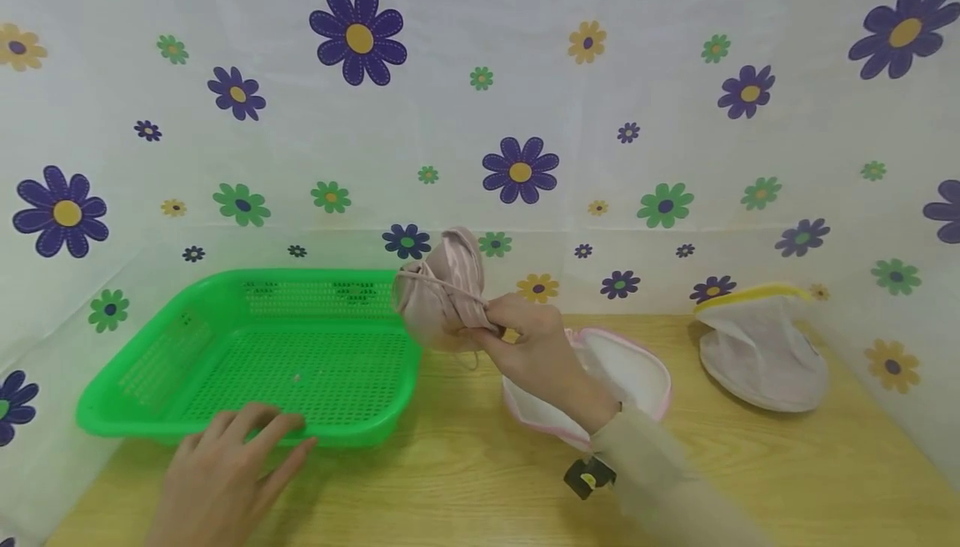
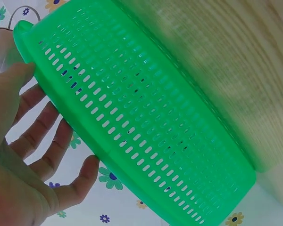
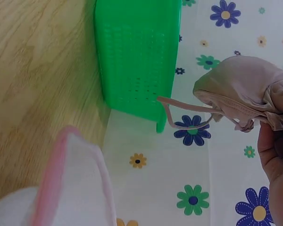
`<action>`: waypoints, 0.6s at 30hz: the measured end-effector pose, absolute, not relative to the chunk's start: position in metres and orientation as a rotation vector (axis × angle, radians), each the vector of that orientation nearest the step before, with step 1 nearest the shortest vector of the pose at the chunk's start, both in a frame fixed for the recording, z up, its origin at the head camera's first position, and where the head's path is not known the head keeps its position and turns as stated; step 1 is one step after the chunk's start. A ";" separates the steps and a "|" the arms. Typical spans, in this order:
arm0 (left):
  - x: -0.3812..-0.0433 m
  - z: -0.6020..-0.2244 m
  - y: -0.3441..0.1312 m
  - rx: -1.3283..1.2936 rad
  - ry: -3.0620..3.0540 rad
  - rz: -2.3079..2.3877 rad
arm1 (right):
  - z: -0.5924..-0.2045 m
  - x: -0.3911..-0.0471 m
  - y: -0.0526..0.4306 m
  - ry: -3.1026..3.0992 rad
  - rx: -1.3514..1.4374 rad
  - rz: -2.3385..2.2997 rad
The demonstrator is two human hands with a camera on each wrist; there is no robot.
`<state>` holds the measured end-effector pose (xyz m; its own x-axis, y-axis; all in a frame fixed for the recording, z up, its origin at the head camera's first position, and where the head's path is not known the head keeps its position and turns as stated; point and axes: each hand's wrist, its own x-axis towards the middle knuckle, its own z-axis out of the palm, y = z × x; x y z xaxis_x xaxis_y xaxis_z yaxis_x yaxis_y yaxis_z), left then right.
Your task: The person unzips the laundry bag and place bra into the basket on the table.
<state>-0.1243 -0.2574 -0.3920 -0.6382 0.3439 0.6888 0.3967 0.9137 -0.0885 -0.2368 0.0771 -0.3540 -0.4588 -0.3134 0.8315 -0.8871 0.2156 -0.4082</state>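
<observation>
A beige bra (image 1: 442,293), bunched up with a thin strap hanging loose, is held off the table by my right hand (image 1: 536,355). The thumb and fingers pinch its gathered edge, as the right wrist view also shows. On the left stands a green plastic basket (image 1: 258,429) with perforated walls. My left hand (image 1: 232,468) holds its near rim. In the left wrist view the thumb lies against the outside of the rim, while the fingers bend over it and their tips are partly hidden.
Below my right forearm lies an open white mesh laundry bag (image 1: 637,372) with pink trim. Farther right a white mesh bag (image 1: 761,355) with a yellow edge rests on the wooden table (image 1: 465,489). A flowered curtain (image 1: 450,113) hangs behind. A small black object (image 1: 588,477) sits at the right wrist.
</observation>
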 end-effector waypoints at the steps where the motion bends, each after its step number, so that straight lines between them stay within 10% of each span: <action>1: -0.124 -0.392 -0.257 -0.523 -2.319 -0.092 | -0.354 -0.237 0.075 -1.887 1.114 1.238; 18: -0.123 -0.390 -0.255 -0.496 -2.349 -0.113 | -0.366 -0.254 0.031 -1.956 1.250 1.168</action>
